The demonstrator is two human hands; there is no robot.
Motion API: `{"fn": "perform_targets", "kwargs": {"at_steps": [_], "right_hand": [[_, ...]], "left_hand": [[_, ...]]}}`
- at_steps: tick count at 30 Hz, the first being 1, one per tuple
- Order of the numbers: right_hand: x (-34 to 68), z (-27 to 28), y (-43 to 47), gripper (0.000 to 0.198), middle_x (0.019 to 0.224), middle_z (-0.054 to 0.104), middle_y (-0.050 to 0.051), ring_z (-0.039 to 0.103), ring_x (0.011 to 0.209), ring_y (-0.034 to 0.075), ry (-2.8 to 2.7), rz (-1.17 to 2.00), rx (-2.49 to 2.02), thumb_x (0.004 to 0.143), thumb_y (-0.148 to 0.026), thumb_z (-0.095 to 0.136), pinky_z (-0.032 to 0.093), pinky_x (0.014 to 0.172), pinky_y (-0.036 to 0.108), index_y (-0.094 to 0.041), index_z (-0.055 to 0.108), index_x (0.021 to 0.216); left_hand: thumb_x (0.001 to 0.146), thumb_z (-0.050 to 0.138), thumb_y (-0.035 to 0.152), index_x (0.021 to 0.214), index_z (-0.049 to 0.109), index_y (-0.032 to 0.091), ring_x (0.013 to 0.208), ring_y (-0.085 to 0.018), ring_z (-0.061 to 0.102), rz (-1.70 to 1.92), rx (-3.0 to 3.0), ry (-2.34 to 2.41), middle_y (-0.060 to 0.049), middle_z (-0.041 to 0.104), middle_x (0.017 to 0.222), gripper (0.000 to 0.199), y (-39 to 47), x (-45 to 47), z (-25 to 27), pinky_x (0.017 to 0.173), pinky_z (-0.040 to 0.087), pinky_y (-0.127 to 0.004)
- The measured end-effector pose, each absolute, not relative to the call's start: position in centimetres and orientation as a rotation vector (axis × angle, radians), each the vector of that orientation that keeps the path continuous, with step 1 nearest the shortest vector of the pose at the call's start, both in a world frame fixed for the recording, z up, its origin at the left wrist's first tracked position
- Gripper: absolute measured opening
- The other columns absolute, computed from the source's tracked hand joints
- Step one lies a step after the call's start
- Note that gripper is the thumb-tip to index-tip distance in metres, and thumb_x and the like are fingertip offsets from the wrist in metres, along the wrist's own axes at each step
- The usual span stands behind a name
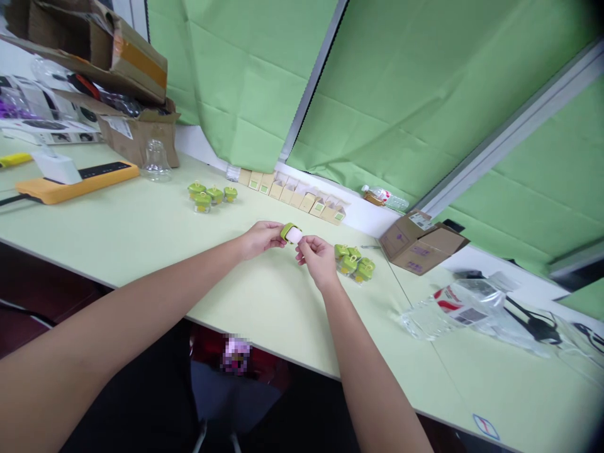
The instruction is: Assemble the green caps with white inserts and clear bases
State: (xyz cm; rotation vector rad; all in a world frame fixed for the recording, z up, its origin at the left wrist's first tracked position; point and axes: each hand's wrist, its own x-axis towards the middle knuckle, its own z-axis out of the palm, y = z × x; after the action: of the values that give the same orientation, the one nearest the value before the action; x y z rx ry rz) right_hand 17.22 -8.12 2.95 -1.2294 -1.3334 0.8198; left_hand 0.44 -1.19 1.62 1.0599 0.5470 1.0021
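Pinching green-and-white piece: left grip, right grip, both narrow

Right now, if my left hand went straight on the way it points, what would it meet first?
Beyond the small green-and-white item it holds, your left hand would probably meet your right hand first, though depth is unclear.
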Motion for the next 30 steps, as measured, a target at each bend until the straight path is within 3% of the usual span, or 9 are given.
{"fn": "perform_targets", "kwargs": {"at_steps": [17,30], "right_hand": [[17.27,2.76,-8.22,0.024,0.065,0.064,0.000,0.058,0.050,0.011,-1.356,0.759,-1.321,0.071,-0.040,0.067,0.047,0.045,0.021,-0.018,0.065,0.080],[16.92,2.71,-7.87,0.020,0.067,0.065,-0.002,0.058,0.050,0.010,-1.290,0.884,-1.308,0.070,-0.036,0.066,0.047,0.045,0.021,-0.019,0.063,0.081]], "left_hand": [[0.066,0.083,0.030,0.087,0.074,0.009,0.068,-0.013,0.060,0.956,1.150,0.512,-0.009,0.070,0.081,0.031,-0.77,0.22,1.03,0.070,0.047,-0.030],[0.074,0.079,0.032,0.083,0.073,0.008,0.063,-0.012,0.059,1.027,1.211,0.584,-0.008,0.068,0.073,0.026,-1.09,0.28,1.63,0.069,0.049,-0.029]]}}
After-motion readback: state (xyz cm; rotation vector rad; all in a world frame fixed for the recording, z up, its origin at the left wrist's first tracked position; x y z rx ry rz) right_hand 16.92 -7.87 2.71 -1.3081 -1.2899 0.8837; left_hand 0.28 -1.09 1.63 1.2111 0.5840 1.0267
